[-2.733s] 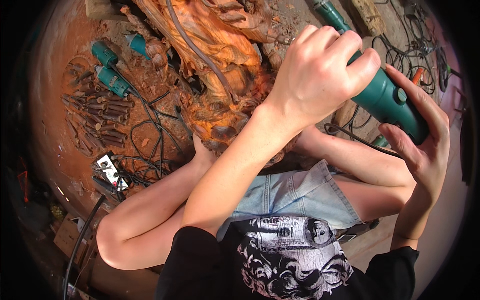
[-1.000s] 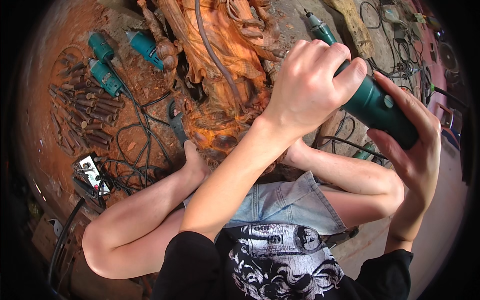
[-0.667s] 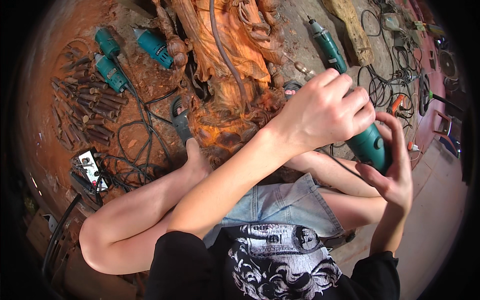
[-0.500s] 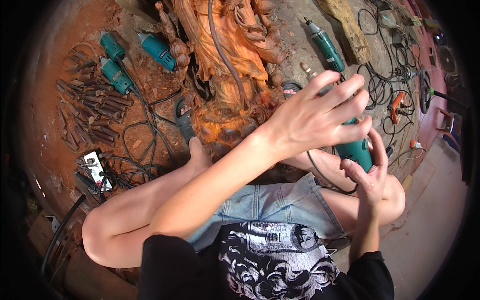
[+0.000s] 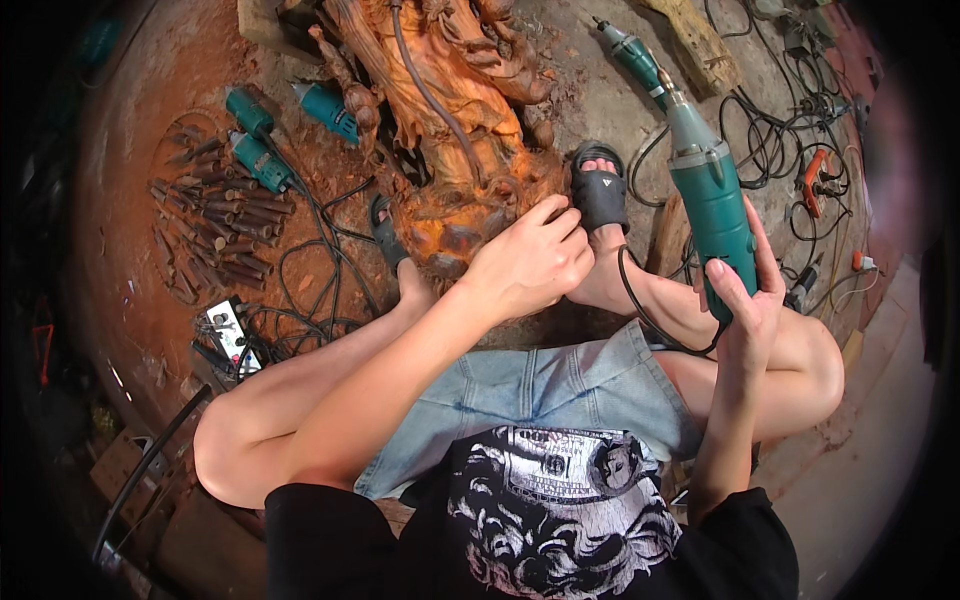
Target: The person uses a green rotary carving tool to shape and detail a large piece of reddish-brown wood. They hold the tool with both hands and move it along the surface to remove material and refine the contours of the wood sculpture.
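Note:
My right hand [image 5: 748, 305] is wrapped round the lower body of a green and grey die grinder [image 5: 715, 205], which points upward with a thin bit at its tip. Its black cord drops from the bottom end and loops by my leg. My left hand [image 5: 535, 255] is closed, fingers curled together, beside the base of an orange-brown wood carving [image 5: 465, 135]. Whether anything is in those fingers is hidden. The carving lies between my feet, with carved folds and knobbly roots.
Brown carving-tool shafts or sticks [image 5: 235, 205] lie heaped at left, near several green power tools [image 5: 262, 162]. A white control box [image 5: 232, 340] sits among tangled cables. Another grinder [image 5: 632, 58], a rough timber piece [image 5: 697, 45] and an orange power strip [image 5: 815, 183] lie at right.
My left hand has come off the upper part of the grinder and moved left and down to the carving's base. The grinder now stands more upright in my right hand.

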Tool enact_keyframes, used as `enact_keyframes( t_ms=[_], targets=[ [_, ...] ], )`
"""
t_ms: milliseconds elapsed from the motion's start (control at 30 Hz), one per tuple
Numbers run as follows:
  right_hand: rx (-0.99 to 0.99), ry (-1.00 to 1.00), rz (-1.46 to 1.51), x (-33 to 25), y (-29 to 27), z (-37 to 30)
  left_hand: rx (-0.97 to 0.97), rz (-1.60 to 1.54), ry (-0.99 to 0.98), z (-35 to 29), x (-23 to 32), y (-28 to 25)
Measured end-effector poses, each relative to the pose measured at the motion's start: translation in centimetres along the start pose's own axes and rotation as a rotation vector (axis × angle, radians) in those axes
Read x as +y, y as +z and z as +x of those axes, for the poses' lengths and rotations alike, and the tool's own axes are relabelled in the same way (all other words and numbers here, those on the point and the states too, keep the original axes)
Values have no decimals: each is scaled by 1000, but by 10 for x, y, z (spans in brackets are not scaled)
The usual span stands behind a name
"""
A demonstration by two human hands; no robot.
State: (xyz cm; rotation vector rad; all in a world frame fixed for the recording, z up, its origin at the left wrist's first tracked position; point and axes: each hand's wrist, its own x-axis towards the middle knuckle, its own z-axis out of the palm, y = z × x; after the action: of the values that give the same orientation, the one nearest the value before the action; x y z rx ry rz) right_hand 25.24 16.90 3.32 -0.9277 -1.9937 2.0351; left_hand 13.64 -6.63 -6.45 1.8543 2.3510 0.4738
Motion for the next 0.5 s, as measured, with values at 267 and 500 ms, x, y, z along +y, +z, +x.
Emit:
enact_keyframes(
  t_ms=[267, 500],
  targets=[
    [-57, 7, -54, 3, 16, 8, -6, -1, -130, 49, 13, 13],
    [-41, 80, -98, 17, -2, 2, 532, -264, -32, 44, 11, -2]
  ],
)
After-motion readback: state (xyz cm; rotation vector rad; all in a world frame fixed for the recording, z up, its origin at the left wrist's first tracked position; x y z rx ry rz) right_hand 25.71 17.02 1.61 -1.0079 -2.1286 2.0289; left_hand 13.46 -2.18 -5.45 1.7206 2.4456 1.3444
